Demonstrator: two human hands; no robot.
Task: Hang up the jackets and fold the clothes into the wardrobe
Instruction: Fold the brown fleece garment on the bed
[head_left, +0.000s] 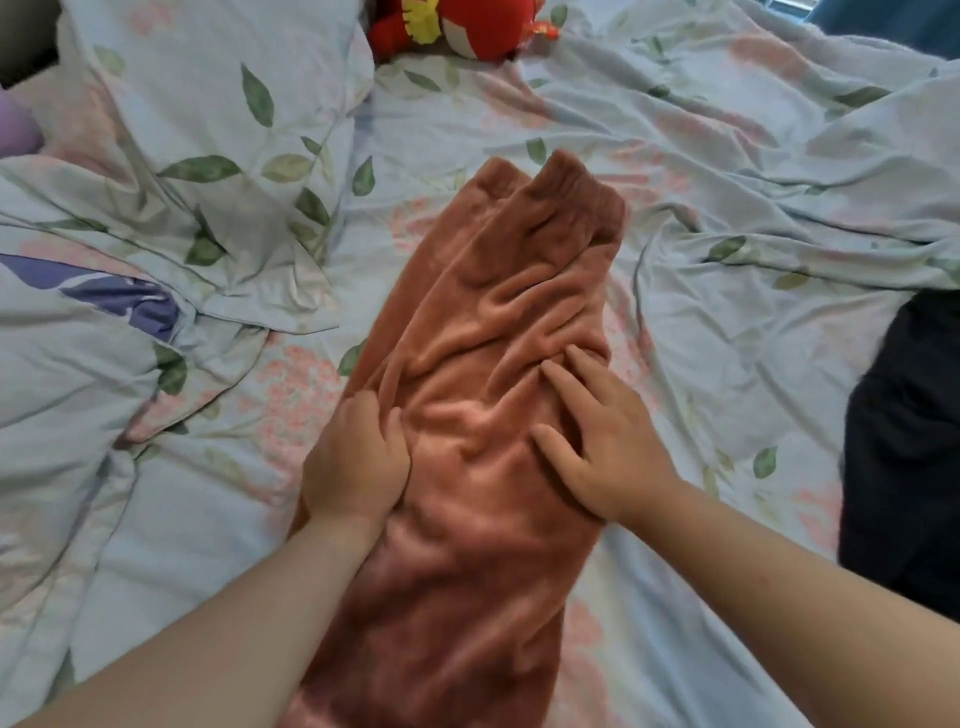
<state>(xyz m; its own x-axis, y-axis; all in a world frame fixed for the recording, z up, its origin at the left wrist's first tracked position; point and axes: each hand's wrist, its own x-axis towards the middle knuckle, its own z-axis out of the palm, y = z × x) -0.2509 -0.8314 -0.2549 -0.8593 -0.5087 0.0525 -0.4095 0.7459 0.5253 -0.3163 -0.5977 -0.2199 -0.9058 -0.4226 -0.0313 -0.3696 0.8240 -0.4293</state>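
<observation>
Fleece garment (498, 291) | near end cropped | left hand (358, 457) fingertips hidden

Open sheet (701, 332) right of the trousers (483, 332); bunched duvet (104, 312) crowds their left.

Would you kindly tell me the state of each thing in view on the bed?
Trousers: spread lengthwise on the sheet, wrinkled.
Left hand: grips the trousers' left edge.
Right hand: flat, fingers spread, pressing on the trousers.
Dark garment: crumpled at the right edge.
Plush toy: lying at the far end, partly cut off.
Sheet: rumpled.
</observation>
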